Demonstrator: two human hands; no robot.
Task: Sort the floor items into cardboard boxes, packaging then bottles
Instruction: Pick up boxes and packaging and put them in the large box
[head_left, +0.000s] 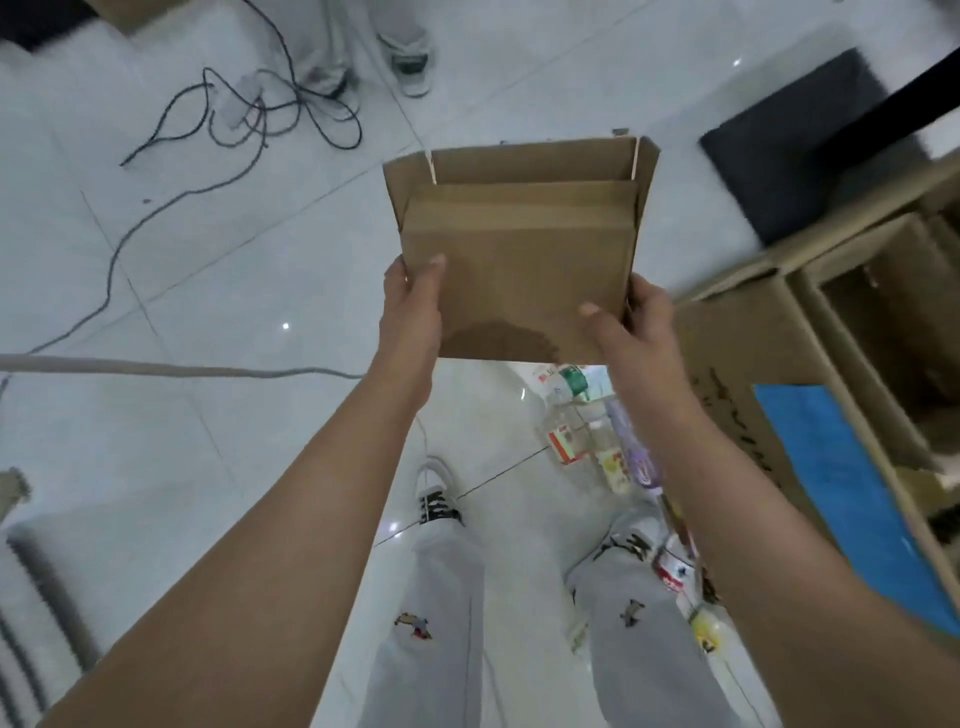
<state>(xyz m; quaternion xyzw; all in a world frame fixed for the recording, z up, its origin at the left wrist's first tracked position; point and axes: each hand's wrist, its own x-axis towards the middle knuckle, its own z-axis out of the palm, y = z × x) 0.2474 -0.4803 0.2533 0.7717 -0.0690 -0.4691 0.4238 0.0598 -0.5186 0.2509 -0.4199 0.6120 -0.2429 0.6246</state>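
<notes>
Cardboard box (519, 270) held up by both hands, left hand (413, 306) and right hand (631, 325)

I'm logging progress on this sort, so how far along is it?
Done: nothing is plainly sorted; the large open box on the right shows no clear contents. In hand: the left hand and right hand grip a small cardboard box held above the floor. Left: bottles and a red-and-white carton lie on the tiles by the feet.

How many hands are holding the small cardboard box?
2. The left hand grips the box at its left edge, the right hand at its right edge; no other hand is in view.
</notes>
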